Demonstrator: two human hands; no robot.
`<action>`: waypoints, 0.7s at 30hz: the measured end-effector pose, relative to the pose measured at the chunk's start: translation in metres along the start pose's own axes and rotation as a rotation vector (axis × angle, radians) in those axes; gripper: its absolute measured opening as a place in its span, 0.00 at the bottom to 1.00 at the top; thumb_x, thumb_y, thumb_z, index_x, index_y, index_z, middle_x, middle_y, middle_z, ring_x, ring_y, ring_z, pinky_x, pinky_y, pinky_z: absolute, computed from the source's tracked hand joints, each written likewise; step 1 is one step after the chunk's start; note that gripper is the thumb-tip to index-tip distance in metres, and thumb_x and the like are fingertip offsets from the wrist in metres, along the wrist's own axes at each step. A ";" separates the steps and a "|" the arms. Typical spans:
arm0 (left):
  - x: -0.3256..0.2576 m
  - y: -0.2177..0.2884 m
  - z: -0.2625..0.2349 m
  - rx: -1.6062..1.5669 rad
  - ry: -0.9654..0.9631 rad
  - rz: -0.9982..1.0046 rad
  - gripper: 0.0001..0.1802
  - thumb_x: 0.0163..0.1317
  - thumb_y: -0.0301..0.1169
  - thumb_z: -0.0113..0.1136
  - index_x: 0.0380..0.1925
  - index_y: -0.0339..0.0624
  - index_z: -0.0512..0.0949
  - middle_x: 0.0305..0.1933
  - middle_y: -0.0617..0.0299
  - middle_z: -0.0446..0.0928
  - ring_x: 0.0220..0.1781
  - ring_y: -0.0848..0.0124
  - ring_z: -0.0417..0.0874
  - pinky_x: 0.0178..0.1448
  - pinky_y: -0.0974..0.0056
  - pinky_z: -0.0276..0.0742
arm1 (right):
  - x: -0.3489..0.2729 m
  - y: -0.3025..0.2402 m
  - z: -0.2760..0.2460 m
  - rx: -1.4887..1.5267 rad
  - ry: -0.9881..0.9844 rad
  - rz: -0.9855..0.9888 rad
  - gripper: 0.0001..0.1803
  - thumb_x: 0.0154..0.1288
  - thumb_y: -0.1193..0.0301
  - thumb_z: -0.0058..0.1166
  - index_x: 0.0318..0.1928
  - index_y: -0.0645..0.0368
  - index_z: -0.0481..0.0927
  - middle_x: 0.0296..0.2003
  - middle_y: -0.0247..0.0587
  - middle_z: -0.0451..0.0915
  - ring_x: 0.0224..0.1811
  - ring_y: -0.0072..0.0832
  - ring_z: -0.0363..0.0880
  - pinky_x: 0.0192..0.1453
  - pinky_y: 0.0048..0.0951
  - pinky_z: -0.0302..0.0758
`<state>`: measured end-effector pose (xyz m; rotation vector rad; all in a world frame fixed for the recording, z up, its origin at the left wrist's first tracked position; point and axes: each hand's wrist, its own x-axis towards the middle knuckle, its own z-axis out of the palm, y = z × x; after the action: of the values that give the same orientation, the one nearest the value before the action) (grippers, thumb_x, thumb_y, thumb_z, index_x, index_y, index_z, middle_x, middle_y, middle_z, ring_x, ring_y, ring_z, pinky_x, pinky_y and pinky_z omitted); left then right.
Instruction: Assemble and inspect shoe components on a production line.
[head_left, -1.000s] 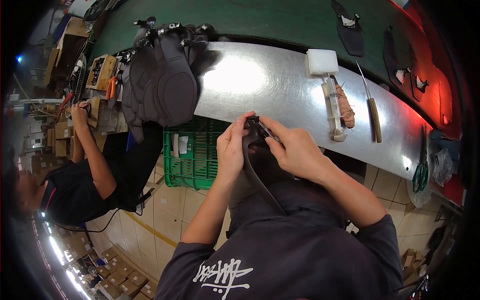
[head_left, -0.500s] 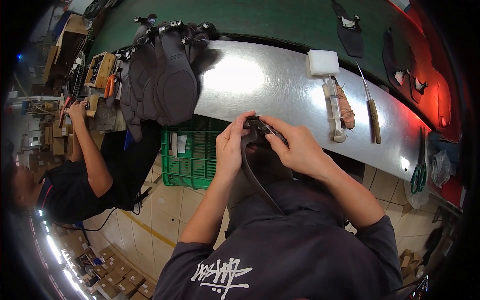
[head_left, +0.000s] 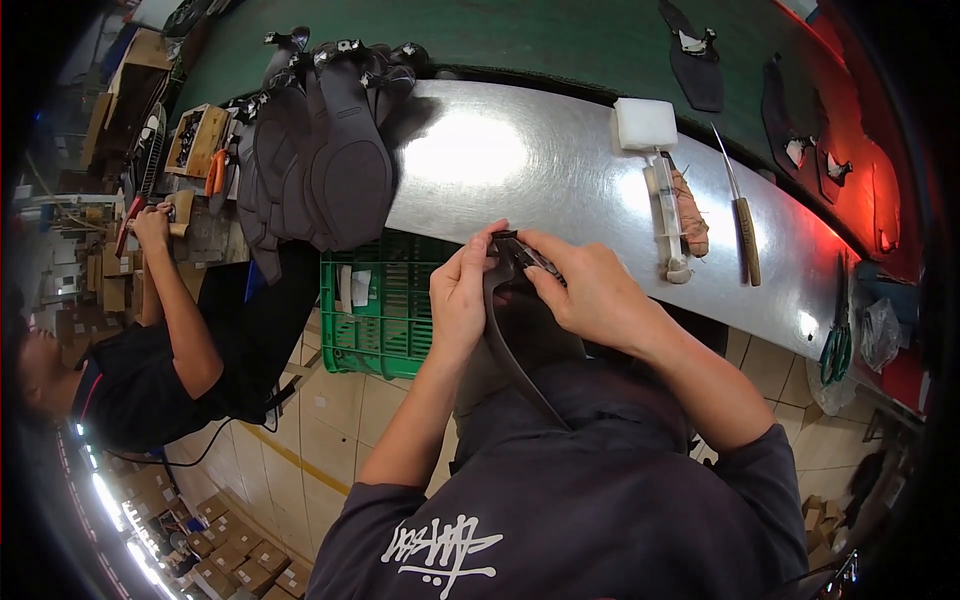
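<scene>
A dark shoe sole (head_left: 512,365) stands edge-on in front of my body, its lower end against my shirt. My left hand (head_left: 460,300) is closed around its upper end, thumb and fingers pressed on it. Close on the right, my right hand (head_left: 605,295) pinches a dark, partly shiny strap-like piece (head_left: 538,262) at the top of the sole. Its fingertips hide most of that piece, so I cannot tell how it is joined. Both hands are just off the near edge of the metal tabletop (head_left: 470,205).
Similar dark soles (head_left: 345,180) are piled at the tabletop's left. A white block (head_left: 645,125), a syringe-like tube (head_left: 668,215), a wrapped tool (head_left: 690,215) and an awl (head_left: 745,230) lie right. Green-handled scissors (head_left: 836,350) sit far right. Below is a green crate (head_left: 370,345); a co-worker (head_left: 170,350) works left.
My hands keep nearly the same place and grip. My right fingers have shifted slightly on the strap-like piece.
</scene>
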<state>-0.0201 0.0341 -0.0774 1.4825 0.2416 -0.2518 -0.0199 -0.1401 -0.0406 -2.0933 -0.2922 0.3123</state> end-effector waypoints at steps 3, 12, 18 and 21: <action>0.001 0.000 0.001 0.011 -0.008 0.005 0.21 0.75 0.42 0.44 0.54 0.42 0.80 0.35 0.67 0.80 0.27 0.85 0.74 0.26 0.77 0.70 | 0.004 -0.004 -0.005 -0.128 -0.052 0.017 0.18 0.65 0.71 0.52 0.55 0.64 0.73 0.28 0.62 0.80 0.32 0.56 0.80 0.36 0.47 0.73; 0.004 -0.006 -0.003 0.015 -0.025 0.064 0.20 0.75 0.39 0.46 0.53 0.35 0.80 0.38 0.66 0.80 0.38 0.83 0.72 0.46 0.76 0.68 | 0.011 -0.017 -0.010 -0.628 -0.198 -0.179 0.14 0.65 0.71 0.52 0.48 0.65 0.71 0.21 0.52 0.79 0.26 0.49 0.81 0.29 0.46 0.75; 0.005 -0.008 -0.005 0.007 -0.028 0.044 0.21 0.75 0.41 0.45 0.53 0.37 0.80 0.38 0.66 0.80 0.38 0.83 0.74 0.42 0.77 0.71 | 0.012 -0.006 -0.010 -0.631 -0.197 -0.175 0.14 0.66 0.70 0.51 0.48 0.66 0.70 0.22 0.53 0.79 0.27 0.49 0.81 0.30 0.44 0.75; 0.001 0.001 -0.003 -0.028 -0.036 -0.046 0.22 0.75 0.43 0.44 0.54 0.40 0.80 0.38 0.65 0.79 0.36 0.84 0.75 0.34 0.77 0.74 | 0.010 0.003 -0.010 -0.236 -0.107 -0.111 0.14 0.68 0.70 0.50 0.50 0.65 0.71 0.24 0.57 0.78 0.29 0.52 0.80 0.32 0.44 0.74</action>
<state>-0.0187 0.0372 -0.0765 1.4442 0.2489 -0.3106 -0.0069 -0.1462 -0.0396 -2.2844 -0.5290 0.3374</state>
